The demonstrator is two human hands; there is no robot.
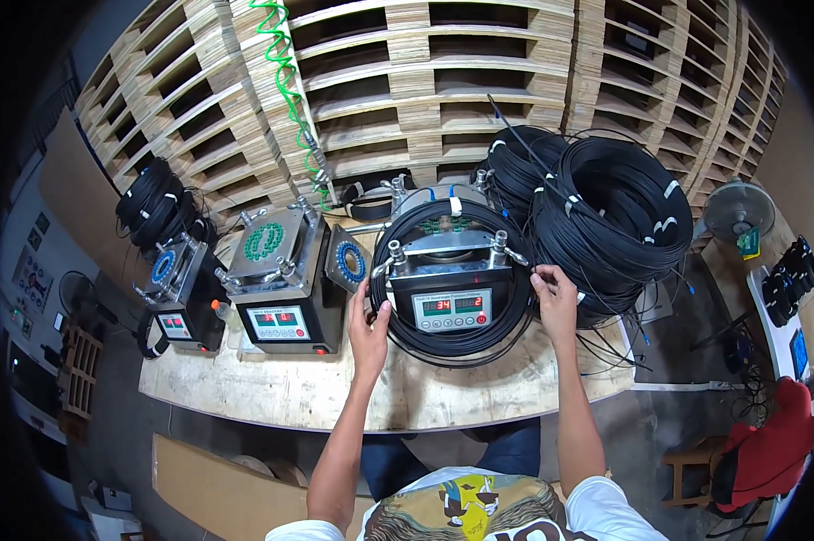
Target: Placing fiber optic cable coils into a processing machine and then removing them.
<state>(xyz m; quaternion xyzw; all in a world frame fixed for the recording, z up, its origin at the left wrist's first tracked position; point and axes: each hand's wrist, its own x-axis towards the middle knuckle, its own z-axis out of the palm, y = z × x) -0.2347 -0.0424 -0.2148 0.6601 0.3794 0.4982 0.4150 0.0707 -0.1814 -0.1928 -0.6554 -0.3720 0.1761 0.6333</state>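
Near the bench's front edge: a person's two bare hands grip a black cable coil (443, 338) looped around a metal machine (450, 279) with a red digital display.
Left hand (368, 329): fingers closed on the coil's left side, forearm rising from the lower edge of the view.
Right hand (554, 298): fingers curled narrow on the coil's right side, just beside the stacked coils.
Coil: lies on the wooden bench (335, 392), ringing the machine's base, its lower arc near the front edge.
Right end of the bench: a heap of large black cable coils (610, 212) bound with white ties, touching the machine's right side.
Left half of the bench: two more machines (281, 279) with red displays, side by side.
Back edge: stacked wooden pallets (425, 81) and a green spiral hose (285, 81) hanging before them.
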